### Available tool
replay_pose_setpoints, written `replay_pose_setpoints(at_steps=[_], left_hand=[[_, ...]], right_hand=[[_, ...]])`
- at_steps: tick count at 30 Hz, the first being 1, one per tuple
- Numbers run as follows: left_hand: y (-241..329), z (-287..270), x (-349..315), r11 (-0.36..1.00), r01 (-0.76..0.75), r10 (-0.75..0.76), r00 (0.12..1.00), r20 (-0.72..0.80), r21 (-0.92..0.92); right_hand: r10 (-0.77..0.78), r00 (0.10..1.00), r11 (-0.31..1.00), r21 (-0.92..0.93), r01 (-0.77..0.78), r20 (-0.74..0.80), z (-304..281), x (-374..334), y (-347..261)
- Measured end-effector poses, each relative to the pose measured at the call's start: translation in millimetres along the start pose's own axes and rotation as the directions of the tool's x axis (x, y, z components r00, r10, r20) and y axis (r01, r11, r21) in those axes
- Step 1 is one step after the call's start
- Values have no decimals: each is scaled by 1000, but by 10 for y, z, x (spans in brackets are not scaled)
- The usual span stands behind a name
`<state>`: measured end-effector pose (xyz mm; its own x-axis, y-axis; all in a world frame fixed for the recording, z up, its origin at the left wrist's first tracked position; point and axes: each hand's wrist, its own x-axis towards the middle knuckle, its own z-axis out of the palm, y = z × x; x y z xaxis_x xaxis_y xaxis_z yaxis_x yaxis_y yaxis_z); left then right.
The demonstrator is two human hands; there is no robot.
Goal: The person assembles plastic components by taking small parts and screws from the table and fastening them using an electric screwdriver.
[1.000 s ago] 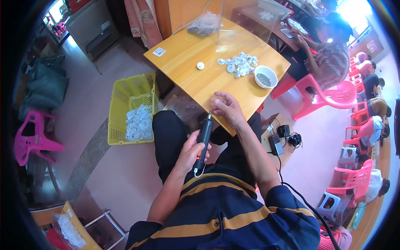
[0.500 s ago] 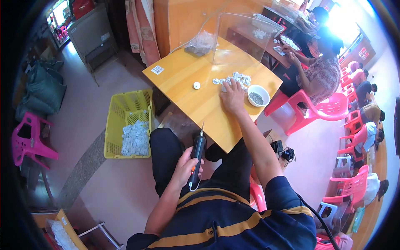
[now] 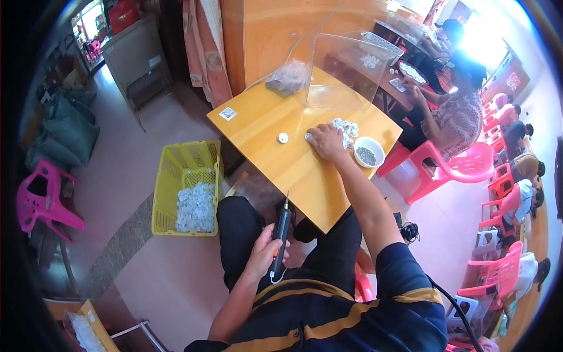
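Upright in my left hand (image 3: 262, 256) is a black electric screwdriver (image 3: 281, 237), its thin bit pointing away from me past the table's near edge. My fingers wrap round its body, by an orange switch. My right hand (image 3: 326, 142) rests on the wooden table (image 3: 275, 152), fingers curled down on a small white plastic part (image 3: 308, 136); the fingertips are partly hidden. Beside that hand lies a loose pile of similar white parts (image 3: 347, 129). A white bowl (image 3: 369, 151) of small grey metal pieces, seemingly screws, stands to its right. One white round piece (image 3: 283, 138) lies apart on the left.
A clear plastic box (image 3: 343, 70) and a crumpled clear bag (image 3: 288, 76) occupy the table's far side. Left of my knees, a yellow crate (image 3: 164, 190) on the floor holds many white parts. Another person sits on a pink chair (image 3: 448, 164) at the right. A cable (image 3: 448, 302) passes my right side.
My right hand has shifted left across the pile, onto the white part at its left end. The view has tilted slightly; the screwdriver stays in my left hand.
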<state>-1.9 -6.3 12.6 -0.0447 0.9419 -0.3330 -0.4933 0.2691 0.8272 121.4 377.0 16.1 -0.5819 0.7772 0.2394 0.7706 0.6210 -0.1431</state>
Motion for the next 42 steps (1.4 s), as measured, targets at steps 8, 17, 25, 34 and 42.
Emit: replay_pose_setpoints(at_steps=[8,17,25,34,42], left_hand=[[52,-35,5,999,-15,14,1000,-19,-41],[55,29,-8,1000,-29,28,999,18,11],[42,49,-45,999,-39,39,999,13,3],[45,94,-60,996,-54,51,998,40,67],[45,116,-48,994,-54,52,999,16,94]], right_hand=[[-81,972,974,188,124,-222,-92,-645,-292],[-65,896,996,18,82,-439,-135,-1019,-245],[315,936,-214,973,-89,155,-501,-1109,-535],[67,927,-655,717,-239,370,-58,-1627,-806],[214,907,-114,931,-346,363,6,-1637,-891]])
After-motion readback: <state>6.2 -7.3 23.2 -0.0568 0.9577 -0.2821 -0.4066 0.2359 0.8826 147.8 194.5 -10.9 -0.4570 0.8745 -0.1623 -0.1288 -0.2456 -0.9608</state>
